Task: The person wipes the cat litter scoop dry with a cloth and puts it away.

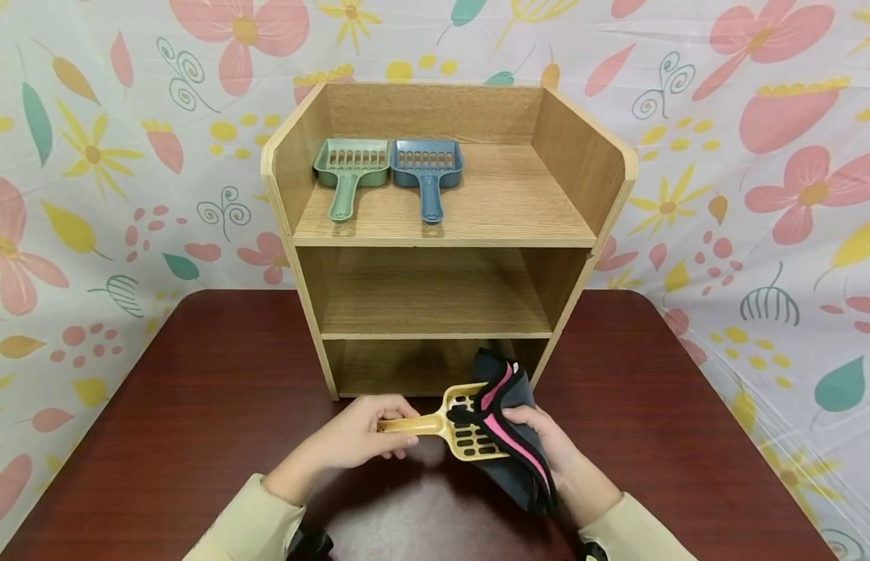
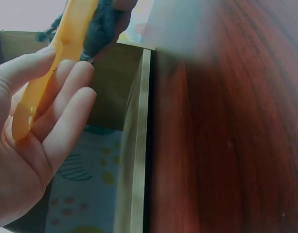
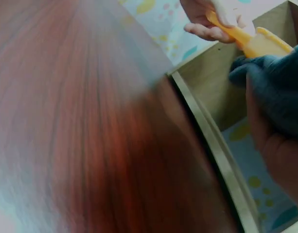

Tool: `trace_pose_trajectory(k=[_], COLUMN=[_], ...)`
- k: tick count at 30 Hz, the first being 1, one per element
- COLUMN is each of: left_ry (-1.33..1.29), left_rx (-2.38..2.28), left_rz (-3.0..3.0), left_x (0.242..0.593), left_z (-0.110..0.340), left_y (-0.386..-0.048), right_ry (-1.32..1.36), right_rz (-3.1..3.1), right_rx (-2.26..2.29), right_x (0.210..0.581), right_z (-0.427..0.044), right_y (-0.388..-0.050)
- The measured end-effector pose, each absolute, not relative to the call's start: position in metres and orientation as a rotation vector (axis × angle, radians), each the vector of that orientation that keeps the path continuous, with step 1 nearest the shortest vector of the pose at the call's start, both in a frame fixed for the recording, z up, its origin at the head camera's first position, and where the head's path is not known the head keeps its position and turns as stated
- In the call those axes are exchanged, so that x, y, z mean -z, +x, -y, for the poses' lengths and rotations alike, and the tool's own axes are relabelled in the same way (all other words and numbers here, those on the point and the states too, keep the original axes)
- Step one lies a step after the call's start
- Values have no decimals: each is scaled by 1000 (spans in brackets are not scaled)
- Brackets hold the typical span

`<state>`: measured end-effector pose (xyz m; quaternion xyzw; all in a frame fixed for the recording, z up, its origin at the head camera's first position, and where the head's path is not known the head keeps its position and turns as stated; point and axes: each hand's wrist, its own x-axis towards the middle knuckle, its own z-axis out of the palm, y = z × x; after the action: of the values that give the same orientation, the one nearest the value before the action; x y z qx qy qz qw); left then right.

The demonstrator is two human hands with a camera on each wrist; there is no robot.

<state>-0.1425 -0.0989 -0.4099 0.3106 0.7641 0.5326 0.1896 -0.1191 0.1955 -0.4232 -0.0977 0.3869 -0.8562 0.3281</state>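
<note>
My left hand (image 1: 364,436) holds the handle of a yellow slotted litter scoop (image 1: 415,425) between thumb and fingers. The scoop's head points right, its slots facing up. My right hand (image 1: 555,452) grips a folded dark grey cloth (image 1: 522,475) with black edging and pink stripes. This cloth wraps over the right end of the scoop's head and hides it. In the left wrist view the yellow handle (image 2: 37,97) lies across the palm, under the thumb. Seen from the right wrist, the cloth (image 3: 285,92) bunches in the right hand around the scoop's head.
Behind the hands a wooden shelf unit (image 1: 435,339) stands on the dark red table (image 1: 217,389). On its top shelf, at the left, a green scoop (image 1: 345,191) and a blue scoop (image 1: 431,193) lie side by side, handles forward. A flowered cloth backdrop (image 1: 757,257) hangs behind.
</note>
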Motion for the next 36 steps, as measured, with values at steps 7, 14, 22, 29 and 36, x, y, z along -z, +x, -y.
trace_pose_trajectory(k=[7, 14, 22, 29, 36], left_ry=[939, 996, 1029, 1191, 1235], left_rx=[-1409, -1349, -1312, -1231, -1176], left_rz=[-2272, -2315, -2332, -2490, -2601], left_x=[404, 402, 397, 393, 394], left_z=[101, 110, 112, 105, 96], left_y=[-143, -144, -145, -142, -140], right_ry=[-109, -288, -799, -1054, -1002], right_rz=[-1712, -2069, -2544, -2817, -3046], right_rx=[2182, 2050, 1671, 1197, 852], right_x=[419, 403, 370, 359, 371], right_z=[-200, -214, -220, -203, -182], right_y=[-118, -115, -111, -105, -100])
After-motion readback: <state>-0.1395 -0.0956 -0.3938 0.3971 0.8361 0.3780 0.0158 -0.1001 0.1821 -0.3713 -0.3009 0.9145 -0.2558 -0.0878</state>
